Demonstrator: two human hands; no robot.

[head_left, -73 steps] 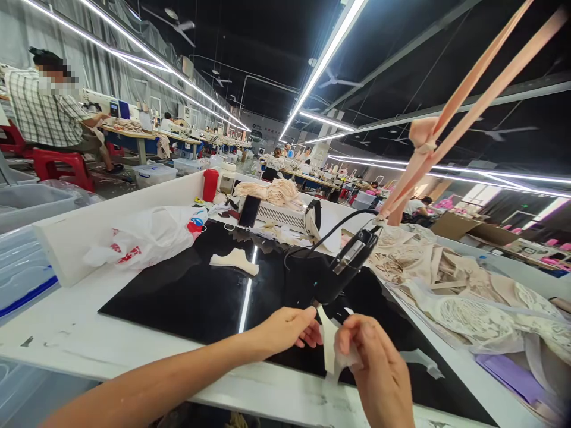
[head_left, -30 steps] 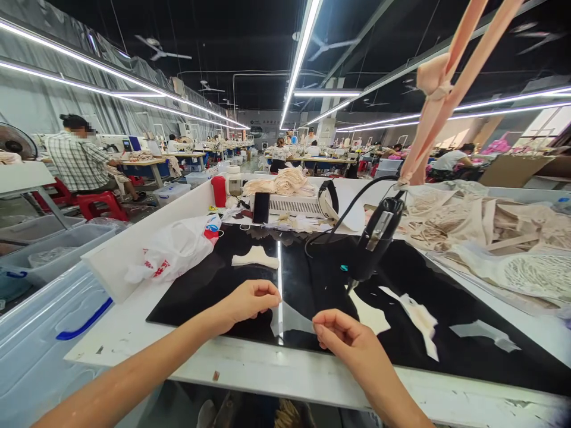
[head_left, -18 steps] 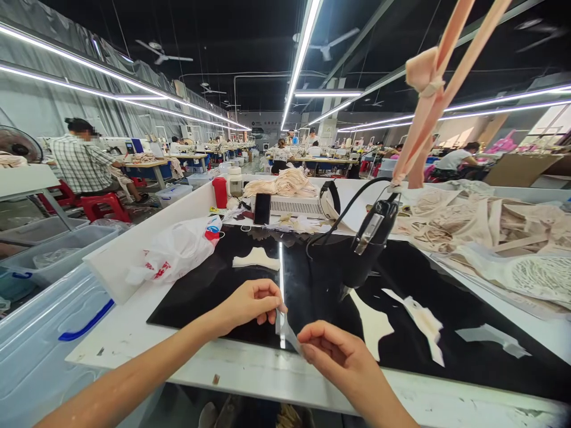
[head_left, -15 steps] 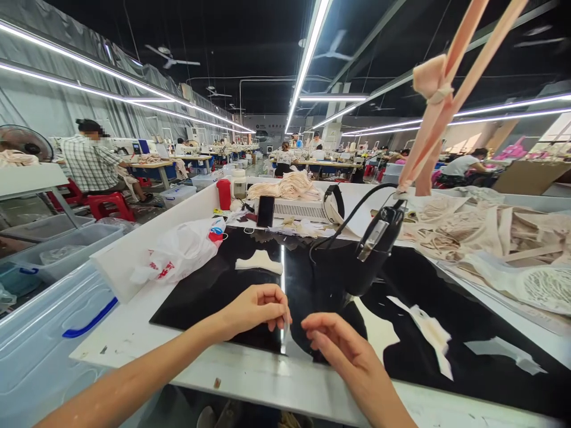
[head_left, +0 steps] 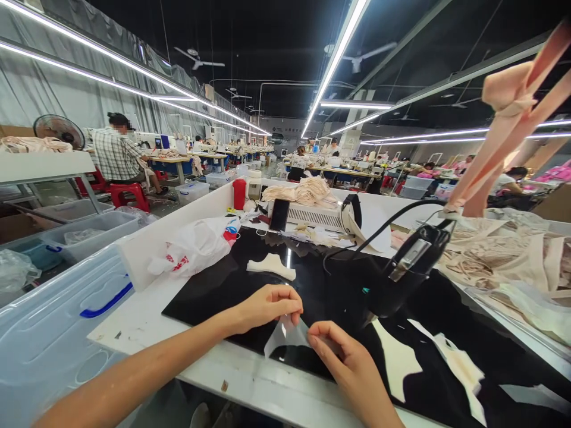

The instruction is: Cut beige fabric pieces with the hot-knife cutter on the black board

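My left hand (head_left: 273, 308) pinches the top corner of a thin translucent sheet piece (head_left: 288, 337) with curved edges, holding it over the front of a black board (head_left: 214, 291). At the sheet's right corner, my right hand (head_left: 345, 356) has thumb and forefinger closed on its edge. A small cream shaped pad (head_left: 271, 266) lies beyond my left hand. To the right of my right hand are a larger cream piece (head_left: 397, 359), a cream piece with a tan patch (head_left: 455, 362) and another translucent piece (head_left: 530, 395).
A black corded tool (head_left: 408, 270) hangs from a knotted peach strap (head_left: 508, 119) over the board. A white plastic bag (head_left: 196, 246) sits left, a phone (head_left: 279, 214) leans at the back, and beige fabric (head_left: 504, 249) is heaped right. A clear bin (head_left: 57, 333) stands at left.
The translucent sheet has turned from nearly edge-on to spread out between my hands. My right hand, earlier apart from it, now grips its corner. The view has swung left.
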